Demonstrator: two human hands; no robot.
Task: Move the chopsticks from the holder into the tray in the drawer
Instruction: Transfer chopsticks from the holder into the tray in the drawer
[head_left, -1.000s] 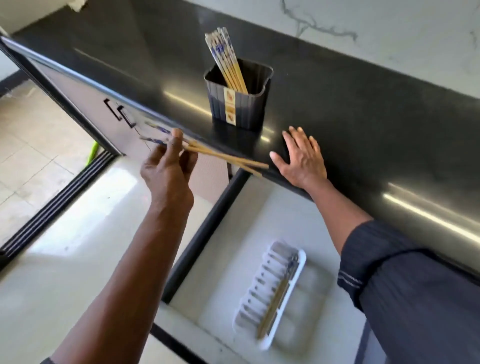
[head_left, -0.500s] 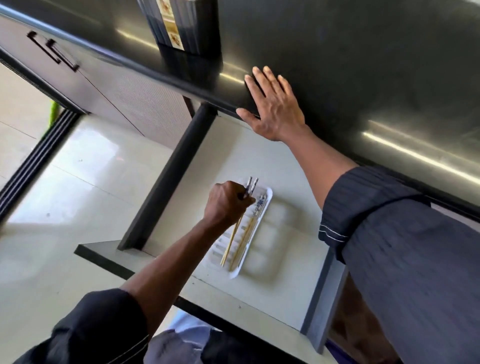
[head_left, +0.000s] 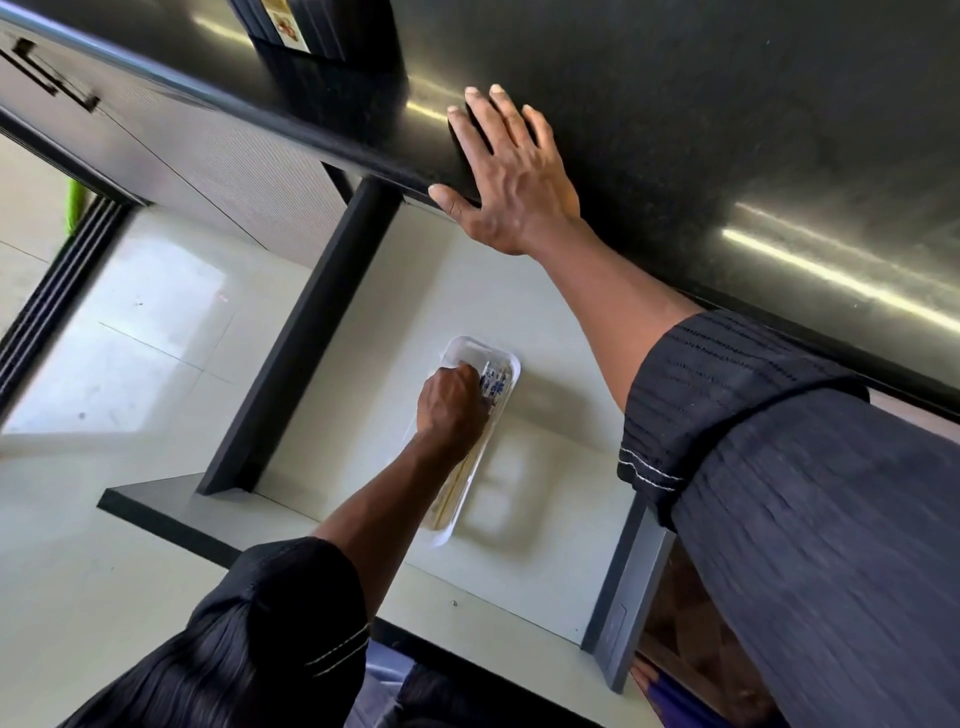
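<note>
A white plastic tray lies on the pale floor of the open drawer. Wooden chopsticks with blue-patterned tops lie along it. My left hand is down in the tray, fingers closed around the chopsticks' patterned ends. My right hand rests flat, fingers spread, on the edge of the black countertop above the drawer. The dark ribbed chopstick holder stands on the counter at the top edge; only its base shows.
The drawer's dark side rail runs on the left and its grey right wall on the right. Closed cabinet fronts with black handles are at upper left. Glossy floor tiles lie below.
My left hand carried chopsticks from counter height down into the drawer and has lowered them into the tray. The view tilted downward. My right hand stayed on the counter edge.
</note>
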